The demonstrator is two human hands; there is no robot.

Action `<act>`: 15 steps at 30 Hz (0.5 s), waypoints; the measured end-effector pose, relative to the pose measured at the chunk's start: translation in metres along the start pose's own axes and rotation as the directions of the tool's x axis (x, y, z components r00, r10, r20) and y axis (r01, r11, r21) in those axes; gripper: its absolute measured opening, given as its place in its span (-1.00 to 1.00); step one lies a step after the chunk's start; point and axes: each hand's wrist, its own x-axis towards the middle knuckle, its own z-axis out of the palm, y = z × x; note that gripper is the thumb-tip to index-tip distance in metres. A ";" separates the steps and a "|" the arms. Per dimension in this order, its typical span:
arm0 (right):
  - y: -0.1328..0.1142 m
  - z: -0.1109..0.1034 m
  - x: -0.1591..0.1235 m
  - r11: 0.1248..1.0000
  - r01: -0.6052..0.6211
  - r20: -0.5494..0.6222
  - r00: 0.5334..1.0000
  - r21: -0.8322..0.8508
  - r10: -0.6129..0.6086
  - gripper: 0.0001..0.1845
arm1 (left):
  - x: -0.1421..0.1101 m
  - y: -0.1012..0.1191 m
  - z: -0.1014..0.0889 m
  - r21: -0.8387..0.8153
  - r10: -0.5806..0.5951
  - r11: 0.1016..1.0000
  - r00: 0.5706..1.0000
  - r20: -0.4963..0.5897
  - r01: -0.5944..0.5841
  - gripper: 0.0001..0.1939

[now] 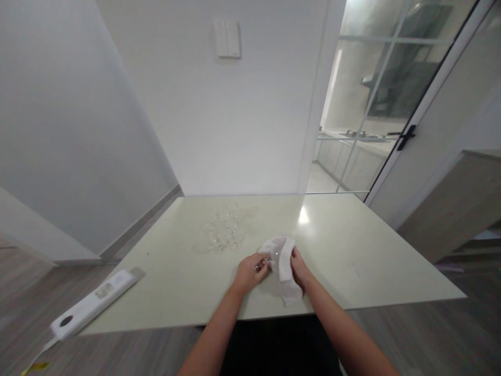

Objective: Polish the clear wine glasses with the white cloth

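Observation:
My left hand (250,271) is closed around the stem end of a clear glass (270,259) held just above the pale table (352,261). My right hand (299,270) grips a white cloth (285,269) that is wrapped over the glass's bowl. Both hands meet near the table's front middle. Most of the glass is hidden by the cloth.
Several clear glasses (226,230) stand in a cluster at the table's far middle. A long white power strip (94,303) overhangs the front left corner. White walls stand behind and a glass door (387,99) opens to a kitchen at the right.

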 end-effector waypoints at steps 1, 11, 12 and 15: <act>-0.001 0.001 -0.002 0.998 -0.018 -0.015 1.000 0.066 0.019 -0.42 | 0.000 0.000 0.000 0.003 0.015 1.000 1.000 0.006 -0.015 -0.73; -0.015 0.003 -0.007 0.955 -0.226 0.127 0.971 0.193 0.204 -0.48 | 0.003 0.004 -0.009 0.009 0.181 0.983 0.980 -0.082 -0.181 -0.75; -0.017 0.002 -0.008 0.961 -0.217 0.171 0.967 0.169 0.188 -0.45 | 0.003 0.005 -0.010 0.010 0.197 0.980 0.978 -0.065 -0.197 -0.75; -0.023 0.000 -0.012 0.975 -0.191 0.262 0.952 0.112 0.156 -0.44 | -0.001 0.008 -0.011 0.021 0.252 0.967 0.967 -0.021 -0.252 -0.73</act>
